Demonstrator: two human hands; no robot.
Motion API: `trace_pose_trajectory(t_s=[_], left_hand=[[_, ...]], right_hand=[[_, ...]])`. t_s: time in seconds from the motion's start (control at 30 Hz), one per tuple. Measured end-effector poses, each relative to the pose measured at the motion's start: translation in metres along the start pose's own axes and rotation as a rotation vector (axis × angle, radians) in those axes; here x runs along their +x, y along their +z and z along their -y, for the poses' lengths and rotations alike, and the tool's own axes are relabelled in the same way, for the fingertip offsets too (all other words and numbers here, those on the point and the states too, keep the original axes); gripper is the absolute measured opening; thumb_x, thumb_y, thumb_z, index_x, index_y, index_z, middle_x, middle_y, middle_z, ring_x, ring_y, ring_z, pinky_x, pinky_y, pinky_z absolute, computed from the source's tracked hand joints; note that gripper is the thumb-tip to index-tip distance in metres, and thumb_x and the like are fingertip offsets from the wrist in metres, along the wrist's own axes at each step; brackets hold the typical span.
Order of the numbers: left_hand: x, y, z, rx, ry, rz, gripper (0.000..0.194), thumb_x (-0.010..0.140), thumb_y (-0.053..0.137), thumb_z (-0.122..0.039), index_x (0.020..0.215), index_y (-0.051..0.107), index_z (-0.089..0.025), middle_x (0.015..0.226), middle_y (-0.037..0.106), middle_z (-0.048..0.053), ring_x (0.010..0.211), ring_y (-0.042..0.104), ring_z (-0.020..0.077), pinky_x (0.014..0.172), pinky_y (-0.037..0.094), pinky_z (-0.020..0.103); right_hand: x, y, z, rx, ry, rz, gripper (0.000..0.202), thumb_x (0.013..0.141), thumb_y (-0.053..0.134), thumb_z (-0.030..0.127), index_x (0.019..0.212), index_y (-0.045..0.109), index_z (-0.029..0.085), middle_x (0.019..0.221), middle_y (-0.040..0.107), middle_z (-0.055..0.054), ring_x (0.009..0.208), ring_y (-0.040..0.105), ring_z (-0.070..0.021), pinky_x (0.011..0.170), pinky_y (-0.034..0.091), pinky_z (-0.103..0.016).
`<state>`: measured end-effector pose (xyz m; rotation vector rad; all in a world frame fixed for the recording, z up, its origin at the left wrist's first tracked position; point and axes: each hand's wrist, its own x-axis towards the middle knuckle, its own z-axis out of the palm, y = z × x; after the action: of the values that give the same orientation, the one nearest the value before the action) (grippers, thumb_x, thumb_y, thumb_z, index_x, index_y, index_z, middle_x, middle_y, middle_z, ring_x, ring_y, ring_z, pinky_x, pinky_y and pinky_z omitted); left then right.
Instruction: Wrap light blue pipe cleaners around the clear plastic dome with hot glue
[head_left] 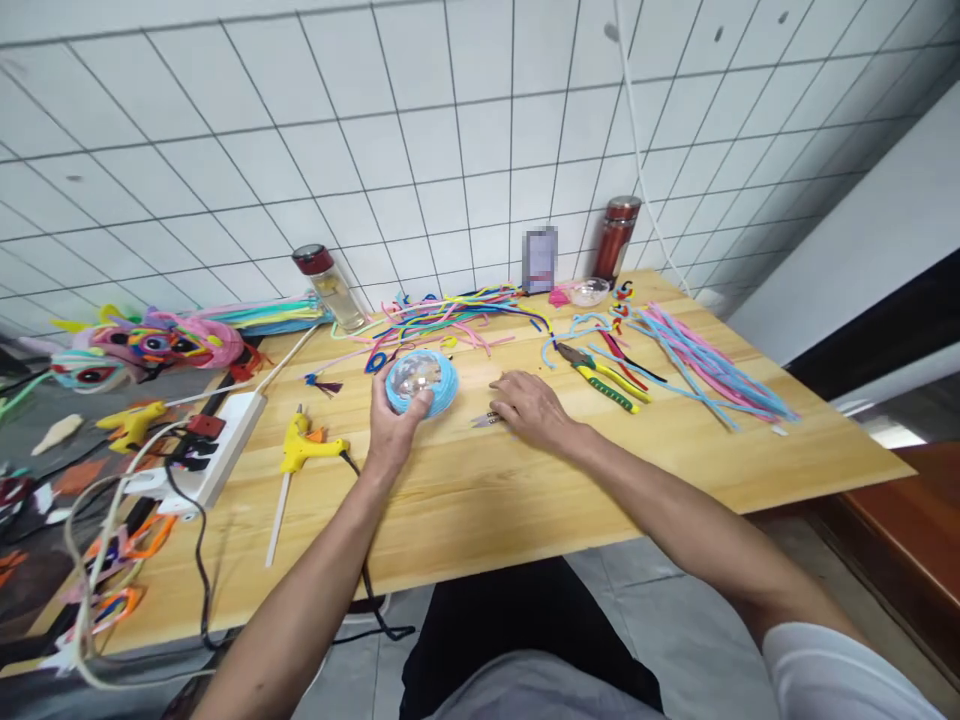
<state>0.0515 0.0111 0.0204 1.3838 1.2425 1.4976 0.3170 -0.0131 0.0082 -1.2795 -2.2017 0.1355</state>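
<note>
A clear round bowl-like shell, banded with light-blue fuzzy pipe cleaner (444,392), sits in my left hand (396,420). The thumb presses on its front and the fingers wrap round its left side. My right hand (531,408) is low over the tabletop with its fingers curled. From under it, pointing left, come the silver blades of small scissors (486,420) with dark print; their handles are hidden by the hand. To the left of the shell lies a yellow hot glue gun (307,445) with a glue stick in it.
Green-and-yellow pliers (604,380) and pink and blue pipe cleaners (705,360) lie right. More pipe cleaners (450,310), a glass bottle (330,285), a phone (540,260) and a red flask (616,240) line the back. A power strip (225,445) with cables is left.
</note>
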Motion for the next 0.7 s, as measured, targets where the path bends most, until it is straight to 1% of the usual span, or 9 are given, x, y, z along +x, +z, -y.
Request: trace_pose_trajectory(t_s=[0.07, 0.1, 0.2, 0.27, 0.37, 0.43, 0.53, 0.6, 0.7], left_hand=[[-0.005, 0.001, -0.013, 0.028, 0.087, 0.009, 0.089, 0.067, 0.091, -0.063, 0.138, 0.055, -0.022, 0.133, 0.069, 0.012, 0.125, 0.070, 0.0306, 0.113, 0.055, 0.046], [-0.008, 0.001, -0.021, 0.039, 0.129, 0.027, 0.089, 0.069, 0.090, -0.061, 0.140, 0.054, -0.023, 0.138, 0.067, 0.012, 0.129, 0.068, 0.0314, 0.116, 0.054, 0.047], [-0.018, 0.003, -0.041, 0.043, 0.201, 0.122, 0.090, 0.072, 0.088, -0.060, 0.145, 0.049, -0.024, 0.149, 0.060, 0.014, 0.134, 0.066, 0.0321, 0.117, 0.054, 0.048], [-0.023, 0.006, -0.051, 0.024, 0.215, 0.180, 0.092, 0.073, 0.088, -0.061, 0.146, 0.046, -0.024, 0.152, 0.057, 0.016, 0.132, 0.067, 0.0320, 0.113, 0.056, 0.048], [-0.028, 0.012, -0.061, -0.011, 0.185, 0.272, 0.089, 0.073, 0.088, -0.059, 0.143, 0.046, -0.022, 0.144, 0.062, 0.015, 0.126, 0.069, 0.0307, 0.108, 0.059, 0.047], [-0.032, 0.018, -0.067, -0.032, 0.173, 0.333, 0.084, 0.074, 0.088, -0.057, 0.139, 0.047, -0.021, 0.135, 0.066, 0.013, 0.121, 0.071, 0.0293, 0.106, 0.060, 0.045], [-0.038, 0.027, -0.075, -0.047, 0.204, 0.363, 0.081, 0.074, 0.087, -0.053, 0.137, 0.048, -0.021, 0.130, 0.068, 0.012, 0.120, 0.072, 0.0289, 0.105, 0.060, 0.044], [-0.042, 0.034, -0.080, -0.032, 0.229, 0.351, 0.082, 0.073, 0.087, -0.049, 0.139, 0.048, -0.020, 0.133, 0.067, 0.013, 0.125, 0.070, 0.0303, 0.110, 0.057, 0.046], [-0.049, 0.043, -0.085, 0.024, 0.236, 0.345, 0.087, 0.073, 0.087, -0.045, 0.146, 0.046, -0.021, 0.145, 0.061, 0.016, 0.136, 0.064, 0.0333, 0.120, 0.051, 0.051]], right_hand=[[0.002, -0.010, 0.004, 0.014, 0.005, -0.038, 0.029, 0.106, 0.061, 0.029, 0.132, 0.067, 0.017, 0.126, 0.074, -0.017, 0.115, 0.069, -0.0276, 0.101, 0.055, -0.044], [0.004, -0.015, 0.006, 0.054, 0.009, -0.052, 0.035, 0.106, 0.062, 0.033, 0.137, 0.064, 0.018, 0.129, 0.072, -0.018, 0.115, 0.070, -0.0275, 0.099, 0.057, -0.044], [0.006, -0.033, 0.020, 0.312, 0.012, -0.070, 0.066, 0.099, 0.072, 0.052, 0.154, 0.050, 0.022, 0.146, 0.065, -0.019, 0.124, 0.070, -0.0300, 0.098, 0.061, -0.048], [0.005, -0.042, 0.032, 0.502, 0.001, -0.065, 0.087, 0.092, 0.078, 0.062, 0.162, 0.041, 0.026, 0.159, 0.055, -0.020, 0.137, 0.064, -0.0338, 0.106, 0.059, -0.053], [0.000, -0.049, 0.052, 0.642, -0.013, -0.079, 0.105, 0.085, 0.083, 0.069, 0.168, 0.032, 0.028, 0.171, 0.042, -0.021, 0.151, 0.053, -0.0376, 0.118, 0.051, -0.060], [-0.004, -0.049, 0.062, 0.660, 0.006, -0.126, 0.107, 0.084, 0.084, 0.069, 0.168, 0.032, 0.029, 0.172, 0.040, -0.020, 0.155, 0.049, -0.0380, 0.121, 0.049, -0.061], [-0.011, -0.049, 0.069, 0.633, 0.043, -0.229, 0.095, 0.087, 0.083, 0.064, 0.164, 0.041, 0.028, 0.167, 0.047, -0.018, 0.154, 0.049, -0.0372, 0.121, 0.051, -0.058], [-0.016, -0.049, 0.070, 0.630, 0.054, -0.288, 0.090, 0.087, 0.084, 0.060, 0.162, 0.045, 0.028, 0.164, 0.051, -0.017, 0.152, 0.051, -0.0367, 0.121, 0.051, -0.057], [-0.023, -0.049, 0.069, 0.674, 0.078, -0.347, 0.089, 0.086, 0.085, 0.058, 0.160, 0.046, 0.027, 0.163, 0.052, -0.017, 0.151, 0.053, -0.0362, 0.122, 0.052, -0.055]])
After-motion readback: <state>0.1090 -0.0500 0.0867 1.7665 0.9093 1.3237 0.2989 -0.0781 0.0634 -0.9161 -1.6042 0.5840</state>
